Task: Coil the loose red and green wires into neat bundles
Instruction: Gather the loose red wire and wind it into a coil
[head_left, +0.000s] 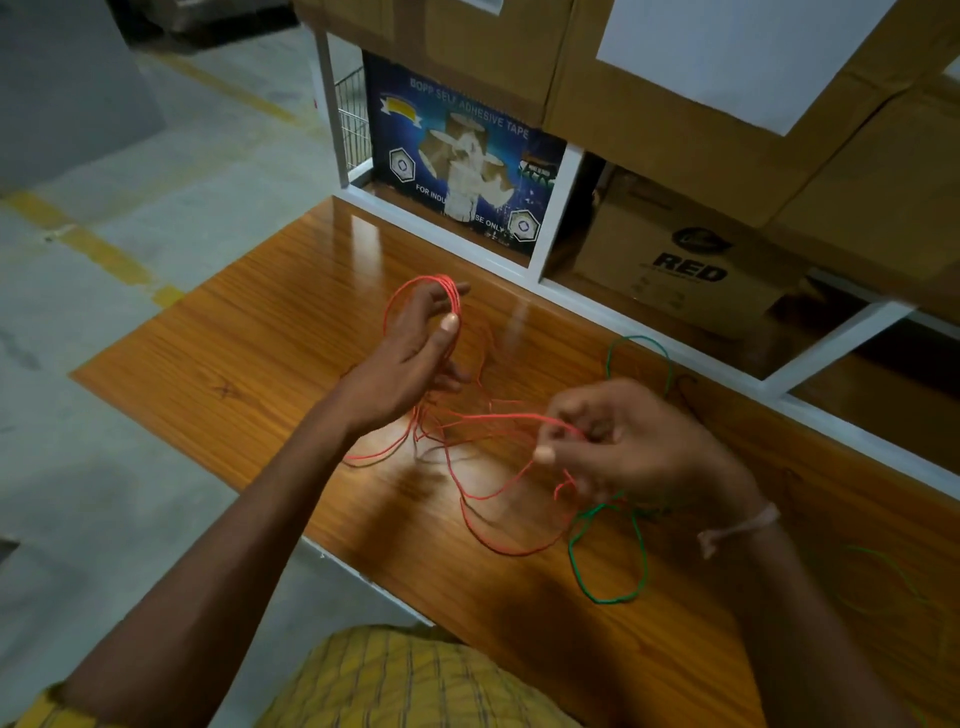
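Observation:
A thin red wire (493, 493) lies in loose tangled loops on the wooden table (270, 332). Several turns of it are wound around the raised fingers of my left hand (415, 348), forming a small coil above the table. My right hand (618, 441) pinches a strand of the same red wire that runs across from the left hand. A green wire (602, 566) lies on the table under and to the right of my right hand, with one loop near the front and another behind the hand; part of it is hidden by my wrist.
A white shelf frame (556, 208) runs along the table's far edge, holding a blue adhesive tape box (457, 166) and brown cartons (691, 260). Concrete floor with a yellow line (88, 244) lies to the left. The table's near edge is by my lap.

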